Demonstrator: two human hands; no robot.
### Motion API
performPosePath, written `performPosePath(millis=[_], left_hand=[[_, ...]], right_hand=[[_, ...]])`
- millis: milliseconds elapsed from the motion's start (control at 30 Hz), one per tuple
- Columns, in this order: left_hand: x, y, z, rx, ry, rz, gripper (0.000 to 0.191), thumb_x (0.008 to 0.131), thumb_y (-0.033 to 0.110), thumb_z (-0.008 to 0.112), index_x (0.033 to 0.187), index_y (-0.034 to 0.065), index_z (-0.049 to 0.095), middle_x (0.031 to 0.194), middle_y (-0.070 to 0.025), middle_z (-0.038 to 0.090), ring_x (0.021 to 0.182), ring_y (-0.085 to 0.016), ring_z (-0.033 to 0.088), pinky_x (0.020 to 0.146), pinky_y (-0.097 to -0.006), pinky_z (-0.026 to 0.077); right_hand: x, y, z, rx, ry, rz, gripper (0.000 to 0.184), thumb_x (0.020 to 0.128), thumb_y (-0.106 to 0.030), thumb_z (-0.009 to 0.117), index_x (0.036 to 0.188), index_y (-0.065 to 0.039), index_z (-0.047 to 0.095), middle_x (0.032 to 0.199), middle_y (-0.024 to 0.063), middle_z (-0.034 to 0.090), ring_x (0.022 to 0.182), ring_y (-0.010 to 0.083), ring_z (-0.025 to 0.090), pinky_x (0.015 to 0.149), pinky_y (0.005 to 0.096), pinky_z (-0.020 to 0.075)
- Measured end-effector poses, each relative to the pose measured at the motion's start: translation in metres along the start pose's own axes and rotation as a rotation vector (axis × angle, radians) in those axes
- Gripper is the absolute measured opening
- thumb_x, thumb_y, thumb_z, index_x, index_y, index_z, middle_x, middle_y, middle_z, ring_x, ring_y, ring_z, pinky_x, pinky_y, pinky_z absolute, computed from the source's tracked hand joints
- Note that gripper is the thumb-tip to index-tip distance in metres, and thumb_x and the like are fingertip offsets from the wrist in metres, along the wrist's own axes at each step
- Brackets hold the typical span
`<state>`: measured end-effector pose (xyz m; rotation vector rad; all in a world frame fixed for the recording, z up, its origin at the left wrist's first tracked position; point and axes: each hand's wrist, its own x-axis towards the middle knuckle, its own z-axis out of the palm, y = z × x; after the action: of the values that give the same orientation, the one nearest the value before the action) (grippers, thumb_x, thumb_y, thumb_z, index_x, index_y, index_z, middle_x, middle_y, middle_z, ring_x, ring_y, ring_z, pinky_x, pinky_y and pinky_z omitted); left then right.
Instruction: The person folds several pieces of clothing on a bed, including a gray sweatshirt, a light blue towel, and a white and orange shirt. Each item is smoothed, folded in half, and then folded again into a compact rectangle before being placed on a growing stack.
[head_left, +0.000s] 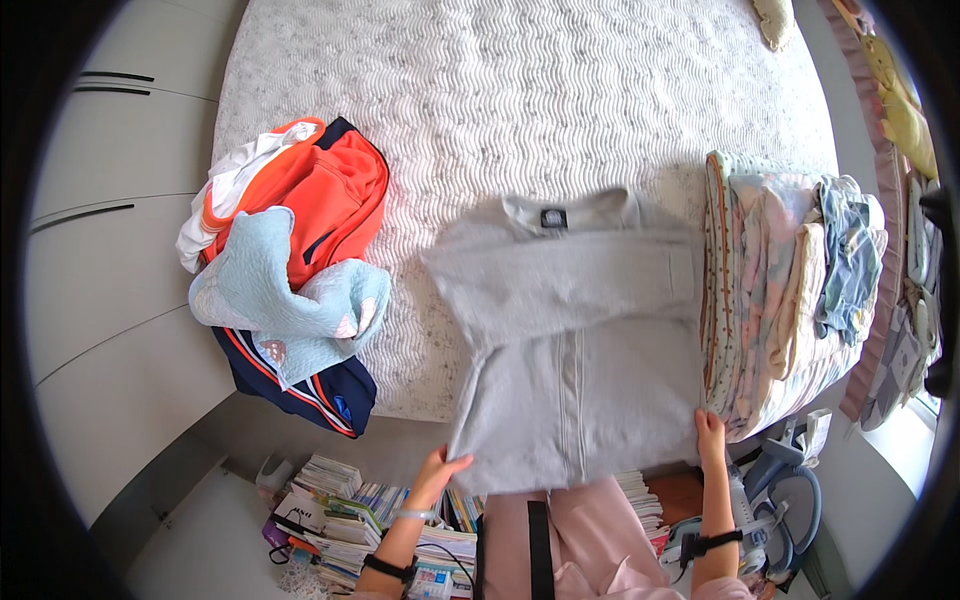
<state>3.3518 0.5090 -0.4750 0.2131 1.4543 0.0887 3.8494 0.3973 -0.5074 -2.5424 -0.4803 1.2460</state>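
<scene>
A grey long-sleeved garment (637, 360) lies spread over the bed's near edge, its neckline with a dark label away from me and one sleeve folded across its upper part. At its lower left corner my left hand (440, 474) grips the fabric. My right hand (709, 433) pinches the lower right edge, beside a folded stack. The garment's lower hem hangs between both hands, off the bed, above my pink trousers (600, 525).
Left on the white quilted bedspread (525, 97) lie a red jacket (352, 187), a light blue cloth (262, 262) and navy clothing (300, 401). Folded bedding (757, 300) with small clothes is at right. Books (337, 540) stand below the bed, cabinets (120, 262) at left.
</scene>
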Motion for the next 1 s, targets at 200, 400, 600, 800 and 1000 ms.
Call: performPosePath(millis=[200, 400, 600, 800, 1000], left_hand=[[-0.037, 0.042, 0.014, -0.429, 0.028, 0.018, 0.038, 0.08, 0.01, 0.065, 0.114, 0.0015, 0.05, 0.104, -0.0074, 0.058, 0.095, -0.018, 0.058, 0.081, -0.0327, 0.049], [0.047, 0.158, 0.029, -0.767, -0.098, 0.445, 0.035, 0.088, 0.014, 0.055, 0.12, 0.0067, 0.044, 0.113, -0.0106, 0.054, 0.102, -0.022, 0.054, 0.09, -0.035, 0.042], [0.09, 0.173, 0.111, 0.389, 0.425, 1.024, 0.066, 0.089, 0.038, 0.053, 0.14, 0.0079, 0.024, 0.147, -0.0152, 0.02, 0.133, -0.03, 0.024, 0.107, -0.0447, 0.019], [0.147, 0.153, 0.125, 1.391, 0.738, 0.825, 0.06, 0.087, 0.046, 0.05, 0.14, 0.0243, 0.031, 0.148, -0.0141, 0.018, 0.136, -0.031, 0.017, 0.105, -0.0562, 0.011], [0.166, 0.139, 0.08, 1.355, 0.824, 0.809, 0.068, 0.087, 0.05, 0.045, 0.141, 0.0144, 0.027, 0.149, -0.0132, 0.014, 0.137, -0.027, 0.017, 0.105, -0.055, 0.009]], right_hand=[[-0.018, -0.065, -0.034, 0.496, 0.021, 0.118, 0.042, 0.083, -0.021, 0.061, 0.119, -0.002, 0.051, 0.098, 0.0049, 0.059, 0.087, 0.0145, 0.057, 0.079, 0.0241, 0.0423], [0.087, -0.181, -0.003, 0.942, -0.088, -0.131, 0.037, 0.088, -0.019, 0.055, 0.122, -0.006, 0.05, 0.109, 0.0094, 0.058, 0.094, 0.0142, 0.057, 0.08, 0.0269, 0.0439], [0.109, -0.243, 0.084, 0.12, 0.175, -0.594, 0.05, 0.091, -0.025, 0.051, 0.135, -0.008, 0.036, 0.135, 0.0144, 0.041, 0.124, 0.0284, 0.039, 0.1, 0.0394, 0.0324], [0.115, -0.229, 0.138, -0.688, 0.274, -0.954, 0.051, 0.087, -0.032, 0.052, 0.135, -0.022, 0.04, 0.145, 0.008, 0.029, 0.133, 0.0299, 0.025, 0.107, 0.0452, 0.0184], [0.148, -0.212, 0.108, -0.737, 0.321, -0.944, 0.055, 0.086, -0.034, 0.051, 0.136, -0.017, 0.038, 0.144, 0.0105, 0.029, 0.132, 0.0306, 0.026, 0.107, 0.0459, 0.0189]])
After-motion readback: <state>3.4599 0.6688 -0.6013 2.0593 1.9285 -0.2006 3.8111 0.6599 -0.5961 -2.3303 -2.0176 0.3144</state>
